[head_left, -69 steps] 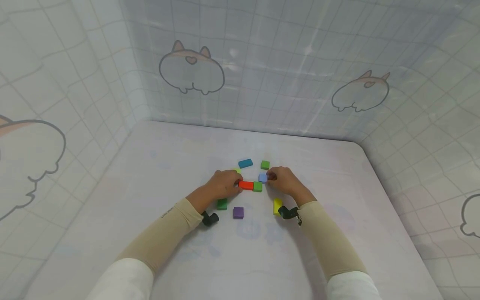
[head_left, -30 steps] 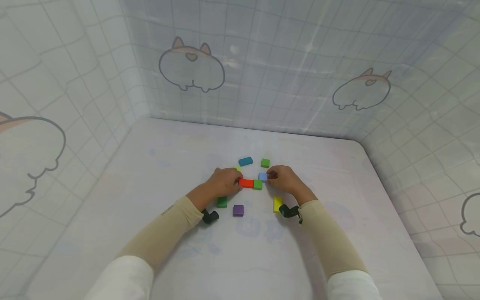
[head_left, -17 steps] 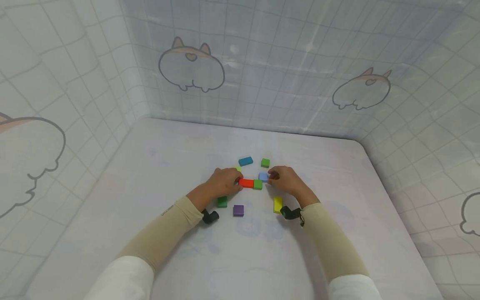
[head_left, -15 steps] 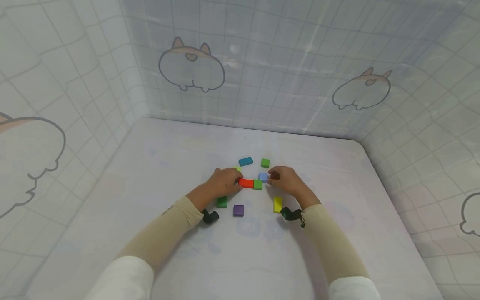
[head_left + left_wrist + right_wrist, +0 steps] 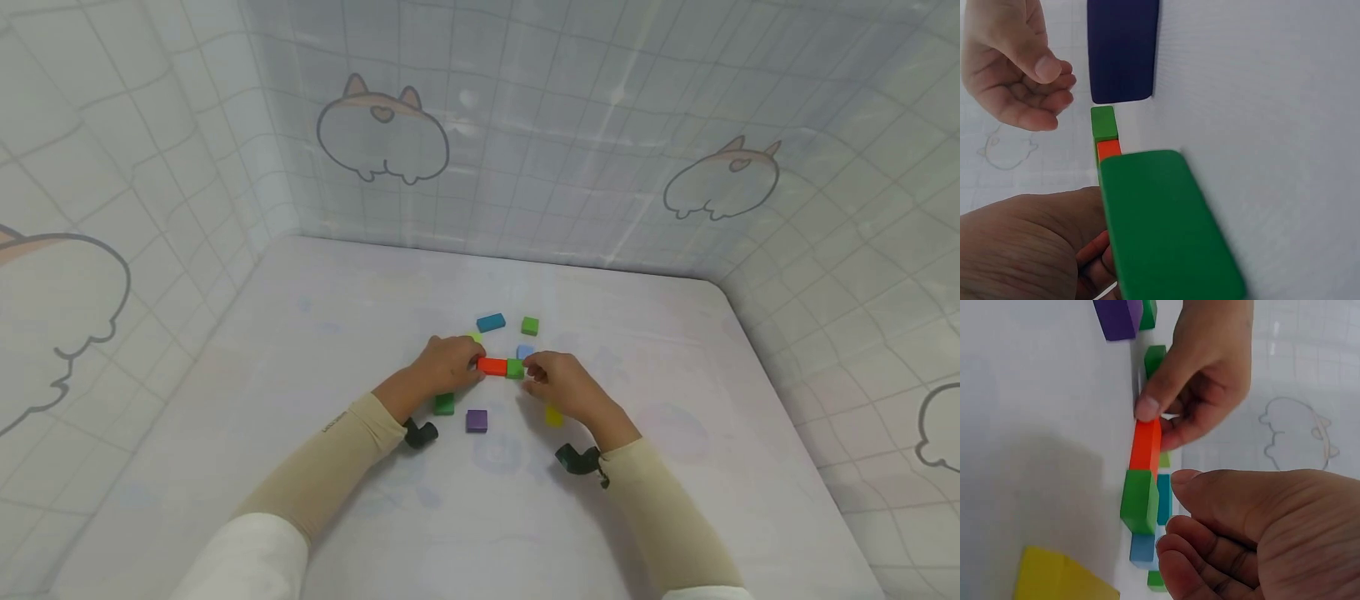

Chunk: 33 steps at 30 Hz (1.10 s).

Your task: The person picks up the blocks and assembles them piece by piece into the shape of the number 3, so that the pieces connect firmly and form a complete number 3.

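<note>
My left hand [image 5: 446, 368] pinches the left end of a red block [image 5: 492, 367] on the table, thumb and fingers on its sides in the right wrist view. A green block [image 5: 514, 368] sits end to end with the red one. Just right of that green block hovers my right hand [image 5: 566, 385], fingers loosely bent and a gap between thumb and fingertips; nothing shows between them in the right wrist view. Behind the green block lies a light blue block [image 5: 525, 352]. The right hand partly hides a yellow block [image 5: 553, 415].
Toward the back are a teal block [image 5: 491, 322] and another green block [image 5: 530, 326]. A lime block [image 5: 475, 337] is mostly hidden behind the left hand. Nearer lie a purple block [image 5: 476, 421] and a dark green block [image 5: 444, 404]. Patterned curtains [image 5: 525, 167] enclose the white table [image 5: 495, 517].
My right hand has left the light blue block's side and come nearer to me, beside the green block, now covering part of the yellow block. The left hand keeps its place on the red block.
</note>
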{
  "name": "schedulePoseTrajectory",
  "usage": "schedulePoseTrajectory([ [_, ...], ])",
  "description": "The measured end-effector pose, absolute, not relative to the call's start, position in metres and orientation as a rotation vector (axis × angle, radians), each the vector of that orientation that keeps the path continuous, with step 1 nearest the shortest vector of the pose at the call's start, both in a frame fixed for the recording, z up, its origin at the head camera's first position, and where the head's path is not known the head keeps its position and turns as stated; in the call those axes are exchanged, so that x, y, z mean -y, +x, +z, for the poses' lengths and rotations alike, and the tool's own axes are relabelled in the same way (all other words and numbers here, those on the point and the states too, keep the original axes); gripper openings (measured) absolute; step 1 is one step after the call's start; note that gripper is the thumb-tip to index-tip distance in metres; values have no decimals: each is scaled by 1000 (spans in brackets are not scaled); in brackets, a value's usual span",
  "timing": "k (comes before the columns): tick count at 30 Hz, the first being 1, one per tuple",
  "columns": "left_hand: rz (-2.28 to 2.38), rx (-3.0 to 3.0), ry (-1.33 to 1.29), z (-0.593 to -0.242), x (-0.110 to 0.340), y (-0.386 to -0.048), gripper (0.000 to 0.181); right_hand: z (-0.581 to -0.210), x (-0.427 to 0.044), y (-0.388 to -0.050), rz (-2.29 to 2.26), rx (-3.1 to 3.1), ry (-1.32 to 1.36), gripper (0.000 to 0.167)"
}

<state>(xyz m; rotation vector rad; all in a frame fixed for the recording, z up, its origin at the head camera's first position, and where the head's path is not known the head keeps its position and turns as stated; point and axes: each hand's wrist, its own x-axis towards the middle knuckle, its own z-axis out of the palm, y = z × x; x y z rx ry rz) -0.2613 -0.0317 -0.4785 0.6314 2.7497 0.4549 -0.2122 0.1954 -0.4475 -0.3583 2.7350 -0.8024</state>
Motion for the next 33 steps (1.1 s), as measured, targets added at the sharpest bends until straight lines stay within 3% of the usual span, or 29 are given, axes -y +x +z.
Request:
schedulePoseTrajectory([
  [11, 446, -2759, 644, -478, 32, -261, 41, -448, -182, -193, -779, -2747, -514, 32],
  [20, 457, -2765, 640, -477, 32, -260, 43, -455, -165, -176, -546, -2741, -846, 36],
  [33, 432, -2767, 641, -476, 31, -258, 42, -463, -150, -164, -472, -2749, -996, 29],
])
